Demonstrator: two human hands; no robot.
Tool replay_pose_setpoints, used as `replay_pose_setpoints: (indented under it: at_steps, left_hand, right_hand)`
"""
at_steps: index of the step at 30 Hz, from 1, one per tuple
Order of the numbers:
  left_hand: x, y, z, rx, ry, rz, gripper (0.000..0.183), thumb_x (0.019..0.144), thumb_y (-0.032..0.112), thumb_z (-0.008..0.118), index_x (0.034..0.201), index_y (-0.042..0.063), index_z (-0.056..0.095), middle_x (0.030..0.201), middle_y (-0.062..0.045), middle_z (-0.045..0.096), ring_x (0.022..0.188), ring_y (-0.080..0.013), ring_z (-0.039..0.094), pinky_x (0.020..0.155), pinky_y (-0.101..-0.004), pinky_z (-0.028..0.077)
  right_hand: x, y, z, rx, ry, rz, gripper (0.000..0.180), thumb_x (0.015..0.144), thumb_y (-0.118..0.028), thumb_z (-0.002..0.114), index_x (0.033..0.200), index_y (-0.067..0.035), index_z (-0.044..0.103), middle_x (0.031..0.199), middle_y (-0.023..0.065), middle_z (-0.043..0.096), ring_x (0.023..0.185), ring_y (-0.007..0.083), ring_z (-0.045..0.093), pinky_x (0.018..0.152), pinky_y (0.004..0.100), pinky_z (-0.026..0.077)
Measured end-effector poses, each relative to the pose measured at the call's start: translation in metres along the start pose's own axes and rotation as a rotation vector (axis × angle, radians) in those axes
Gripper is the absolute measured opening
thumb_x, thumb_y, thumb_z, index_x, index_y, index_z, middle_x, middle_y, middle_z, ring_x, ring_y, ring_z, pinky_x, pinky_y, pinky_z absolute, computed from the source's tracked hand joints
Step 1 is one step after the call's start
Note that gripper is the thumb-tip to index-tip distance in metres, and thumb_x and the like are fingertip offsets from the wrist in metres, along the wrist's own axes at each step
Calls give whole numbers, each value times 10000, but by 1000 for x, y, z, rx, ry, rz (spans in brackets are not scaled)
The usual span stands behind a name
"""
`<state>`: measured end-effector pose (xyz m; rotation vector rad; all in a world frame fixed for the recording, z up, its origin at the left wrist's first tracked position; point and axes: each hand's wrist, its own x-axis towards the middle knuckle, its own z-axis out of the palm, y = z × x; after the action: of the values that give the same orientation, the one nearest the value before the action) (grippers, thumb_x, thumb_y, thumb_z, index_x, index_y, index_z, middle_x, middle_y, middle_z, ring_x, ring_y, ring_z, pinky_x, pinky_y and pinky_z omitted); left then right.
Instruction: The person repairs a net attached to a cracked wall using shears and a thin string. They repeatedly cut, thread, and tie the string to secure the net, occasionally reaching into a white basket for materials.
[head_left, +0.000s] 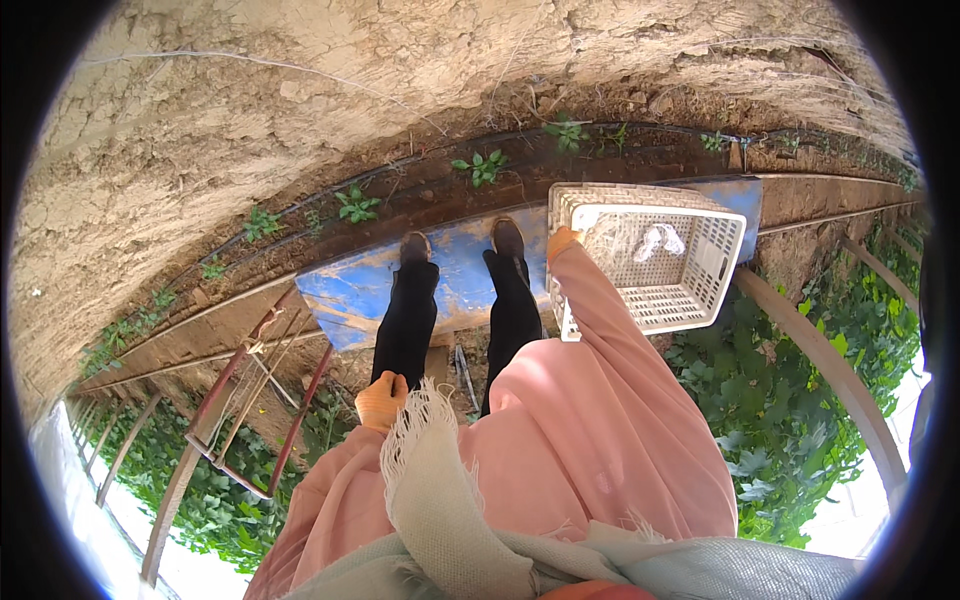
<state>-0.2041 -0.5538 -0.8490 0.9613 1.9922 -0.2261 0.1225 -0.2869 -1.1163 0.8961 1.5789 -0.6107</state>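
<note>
On the right, a stack of white plastic crates (720, 277) stands nested on a blue platform (461, 259). My right hand (564, 240), in an orange glove, grips the near left rim of the top crate. A crumpled white item (660, 241) lies inside that crate; what it is, I cannot tell. My left hand (382, 401), also gloved in orange, hangs by my left thigh with its fingers curled, and nothing shows in it. Both my shoes (508, 238) rest on the platform's worn, dirt-smeared surface.
A red metal frame (300, 420) rises at the platform's left end. Rails (825, 214) extend beyond both ends. A black hose (390, 166) and small seedlings (480, 166) line the earthen wall (360, 67). Leafy plants (780, 390) grow behind curved posts (832, 360).
</note>
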Motion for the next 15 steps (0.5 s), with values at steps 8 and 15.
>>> replay_pose_setpoints:
  at_steps: [8,15]
  left_hand:
    - [16,-5,7,30,3,29,313,929,421,487,869,127,576,727,-177,643,698,-428,613,613,-523,463]
    - [68,103,34,-631,-462,-92,372,944,400,481,1019,63,620,899,-99,704,807,-293,677,661,-457,484]
  right_hand:
    - [-17,28,46,1712,-236,-240,197,823,-217,707,986,-106,699,818,57,666,592,106,532,482,248,391]
    - [-175,38,16,1990,-165,-247,255,840,-256,718,994,-59,674,861,34,667,585,78,500,461,233,367]
